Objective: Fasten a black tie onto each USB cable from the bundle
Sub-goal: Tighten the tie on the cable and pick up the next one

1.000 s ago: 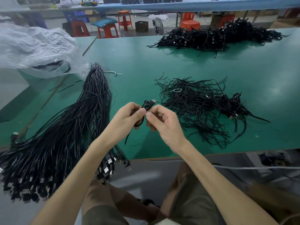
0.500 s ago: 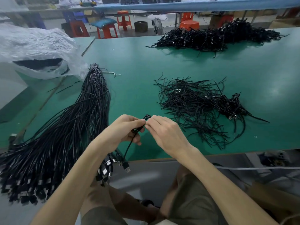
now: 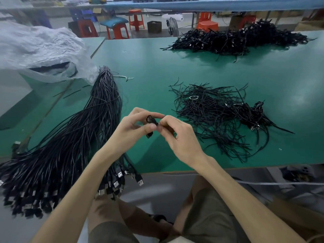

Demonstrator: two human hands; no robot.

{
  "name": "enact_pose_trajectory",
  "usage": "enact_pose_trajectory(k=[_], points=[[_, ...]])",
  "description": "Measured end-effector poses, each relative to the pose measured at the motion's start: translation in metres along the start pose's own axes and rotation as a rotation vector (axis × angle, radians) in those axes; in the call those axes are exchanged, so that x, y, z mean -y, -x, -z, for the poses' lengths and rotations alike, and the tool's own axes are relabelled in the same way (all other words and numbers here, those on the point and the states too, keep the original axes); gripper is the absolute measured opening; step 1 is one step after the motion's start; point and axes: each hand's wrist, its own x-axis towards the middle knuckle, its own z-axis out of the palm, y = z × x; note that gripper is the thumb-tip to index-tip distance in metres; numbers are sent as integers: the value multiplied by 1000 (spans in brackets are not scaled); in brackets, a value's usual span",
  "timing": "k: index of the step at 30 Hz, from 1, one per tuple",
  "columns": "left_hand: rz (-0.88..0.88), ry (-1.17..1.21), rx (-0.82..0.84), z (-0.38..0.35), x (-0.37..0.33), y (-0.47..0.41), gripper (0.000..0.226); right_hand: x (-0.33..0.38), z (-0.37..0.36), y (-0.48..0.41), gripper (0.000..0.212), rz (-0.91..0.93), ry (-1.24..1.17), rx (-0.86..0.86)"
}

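Observation:
A short black USB cable (image 3: 151, 124), folded into a small coil, is held over the green table (image 3: 149, 67) near its front edge. My left hand (image 3: 133, 127) grips the coil with thumb and fingers. My right hand (image 3: 175, 134) pinches its right side, where a black tie seems to sit, though it is too small to tell. A long bundle of black USB cables (image 3: 73, 137) lies to the left, its plugs hanging over the table edge. A loose pile of black ties (image 3: 213, 113) lies to the right.
A second heap of black cables (image 3: 236, 40) lies at the far right of the table. A crumpled clear plastic bag (image 3: 40, 51) sits at the far left. Red stools (image 3: 117, 30) stand beyond the table. My knees are below the front edge.
The cable has been folded tighter into a small coil. Both hands dipped toward me and have risen again, staying close together on it.

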Motion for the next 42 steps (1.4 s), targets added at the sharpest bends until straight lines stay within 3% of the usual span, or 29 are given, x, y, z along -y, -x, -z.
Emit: enact_pose_trajectory(k=[5, 10, 13, 16, 21, 26, 31, 35, 38, 42], points=[[9, -159, 6, -7, 8, -3, 20, -1, -4, 0, 13, -34, -11, 28], [160, -373, -27, -11, 12, -6, 36, -3, -2, -1, 15, -14, 84, 78], [286, -367, 78, -7, 9, -11, 46, -3, -1, -3, 14, 146, 288, 128], [516, -174, 144, -4, 9, -11, 48, -4, 0, -5, 7, 421, 574, 197], [701, -95, 340, 6, 9, -14, 43, -14, -3, 2, 19, 564, 661, 211], [601, -125, 350, 4, 8, -11, 43, -16, 0, 9, 10, 482, 595, 151], [527, -20, 254, 5, 8, -4, 29, -11, 5, 16, 12, 226, 498, 166], [452, -9, 171, -1, 3, -6, 20, -10, 12, 20, 46, 109, 512, 132], [379, -65, 196, -8, -2, -11, 17, -8, 18, 18, 63, 117, 695, 118], [321, -47, 262, -14, -4, -13, 18, -15, 30, 18, 32, 208, 839, 89]])
